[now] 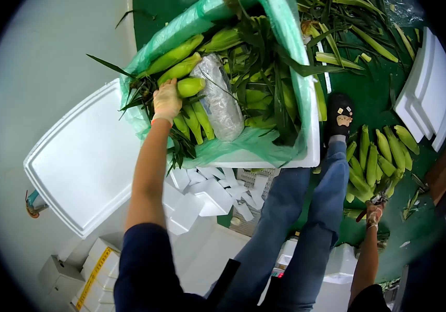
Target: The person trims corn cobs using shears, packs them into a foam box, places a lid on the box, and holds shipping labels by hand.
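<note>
At twelve o'clock, the left hand (166, 101) has its fingers clamped on a corn ear (191, 87) inside the lined foam box (314, 136), presumably for control. At four, the right hand (375, 212) has its fingers wrapped around a metal tool (380, 198), apparently leaving its end free toward the corn pile (384, 151).

Ahead of you is a box (314, 145), a liner (292, 41) inside it, and corn ears (176, 54) lie in that on both sides of a wrapped package (220, 99). Your left hand (166, 101) is in the box, left of the package. A lid (80, 161) is left of the box. To the right, a corn pile (376, 161) lies on the floor (363, 99) beyond your right hand (373, 210), panels (425, 86) to its right, leaves (373, 43) farther ahead.
</note>
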Demonstrator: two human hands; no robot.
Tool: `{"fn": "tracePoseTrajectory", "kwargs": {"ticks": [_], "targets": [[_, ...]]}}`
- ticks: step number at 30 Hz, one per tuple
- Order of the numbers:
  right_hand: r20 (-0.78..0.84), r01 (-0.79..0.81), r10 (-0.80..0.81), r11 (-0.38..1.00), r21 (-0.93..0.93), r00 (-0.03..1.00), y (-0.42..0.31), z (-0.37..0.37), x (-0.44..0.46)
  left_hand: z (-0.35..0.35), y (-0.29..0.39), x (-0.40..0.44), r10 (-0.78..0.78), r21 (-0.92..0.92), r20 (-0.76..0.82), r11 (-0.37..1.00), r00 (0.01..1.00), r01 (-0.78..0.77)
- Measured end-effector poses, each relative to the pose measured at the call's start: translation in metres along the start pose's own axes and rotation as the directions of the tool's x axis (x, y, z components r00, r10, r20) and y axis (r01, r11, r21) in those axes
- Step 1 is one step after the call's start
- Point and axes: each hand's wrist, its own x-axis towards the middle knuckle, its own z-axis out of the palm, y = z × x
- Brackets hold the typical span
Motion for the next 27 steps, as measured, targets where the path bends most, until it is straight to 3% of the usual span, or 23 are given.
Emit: {"fn": "tracePoseTrajectory", "kwargs": {"ticks": [1, 2, 4, 5, 6, 8, 10, 11, 13, 15, 16, 17, 18, 20, 23, 24, 25, 26, 27], "targets": [[0.033, 0.016, -0.019, 0.996, 0.092, 0.999, -0.028, -0.029, -0.015, 0.011, 0.004, 0.009, -0.093, 0.036, 0.102, 0.995, 0.99, 0.09], [0.067, 0.025, -0.038, 0.982, 0.185, 0.997, -0.069, -0.067, -0.034, 0.012, 0.01, 0.015, -0.141, 0.085, 0.107, 0.988, 0.984, 0.132], [0.087, 0.05, -0.1, 0.893, 0.448, 0.991, -0.221, -0.192, -0.09, 0.0, 0.013, 0.008, -0.122, 0.018, 0.134, 0.992, 0.983, 0.121], [0.042, 0.212, -0.236, 0.926, 0.313, 0.971, -0.246, -0.214, -0.101, 0.007, 0.004, -0.004, -0.05, -0.095, 0.022, 0.994, 0.998, 0.052], [-0.005, 0.363, -0.367, 0.917, 0.163, 0.93, -0.271, -0.236, -0.112, -0.012, 0.014, -0.018, -0.111, -0.233, 0.001, 0.967, 0.994, 0.108], [0.142, 0.535, -0.593, 0.788, 0.305, 0.792, -0.342, -0.284, -0.137, -0.049, 0.027, -0.037, -0.079, -0.384, -0.037, 0.922, 0.996, 0.058], [0.242, 0.591, -0.718, 0.682, 0.431, 0.652, -0.405, -0.315, -0.155, -0.085, 0.05, -0.055, -0.092, -0.646, -0.078, 0.763, 0.993, 0.02], [0.249, 0.604, -0.753, 0.644, 0.47, 0.609, -0.43, -0.322, -0.159, -0.115, 0.065, -0.055, -0.03, -0.69, 0.024, 0.723, 0.999, 0.039], [0.204, 0.625, -0.795, 0.583, 0.52, 0.572, -0.466, -0.33, -0.163, -0.178, 0.092, -0.058, 0.016, -0.759, 0.03, 0.65, 0.999, 0.012], [0.231, 0.631, -0.815, 0.563, 0.534, 0.532, -0.492, -0.358, -0.157, -0.204, 0.106, -0.056, 0.04, -0.828, 0.045, 0.561, 0.998, 0.015], [0.274, 0.632, -0.822, 0.561, 0.535, 0.499, -0.502, -0.378, -0.152, -0.195, 0.109, -0.053, 0.079, -0.776, -0.096, 0.618, 0.992, -0.124], [0.298, 0.536, -0.785, 0.597, 0.596, 0.543, -0.502, -0.388, -0.147, -0.21, 0.112, -0.051, 0.121, -0.7, -0.227, 0.669, 0.966, -0.248], [0.292, 0.545, -0.786, 0.597, 0.589, 0.545, -0.503, -0.398, -0.14, -0.224, 0.114, -0.052, 0.115, -0.705, -0.236, 0.663, 0.965, -0.252], [0.312, 0.458, -0.842, 0.51, 0.728, 0.44, -0.507, -0.412, -0.121, -0.255, 0.12, -0.057, 0.276, -0.475, -0.284, 0.792, 0.918, -0.385], [0.306, 0.478, -0.929, 0.369, 0.797, 0.207, -0.507, -0.425, -0.082, -0.275, 0.135, -0.06, 0.262, -0.531, -0.232, 0.772, 0.937, -0.348], [0.275, 0.475, -0.92, 0.382, 0.793, 0.281, -0.512, -0.433, -0.079, -0.281, 0.139, -0.058, 0.225, -0.56, -0.224, 0.766, 0.948, -0.314], [0.541, 0.313, -0.766, 0.639, 0.703, 0.347, -0.514, -0.442, -0.076, -0.288, 0.14, -0.054, 0.215, -0.533, -0.177, 0.799, 0.961, -0.277], [0.543, 0.309, -0.764, 0.641, 0.702, 0.349, -0.51, -0.441, -0.072, -0.289, 0.14, -0.049, 0.218, -0.534, -0.174, 0.798, 0.96, -0.278], [0.478, 0.174, -0.828, 0.538, 0.825, 0.294, -0.508, -0.44, -0.068, -0.287, 0.138, -0.042, 0.174, -0.603, -0.202, 0.753, 0.964, -0.262]]}}
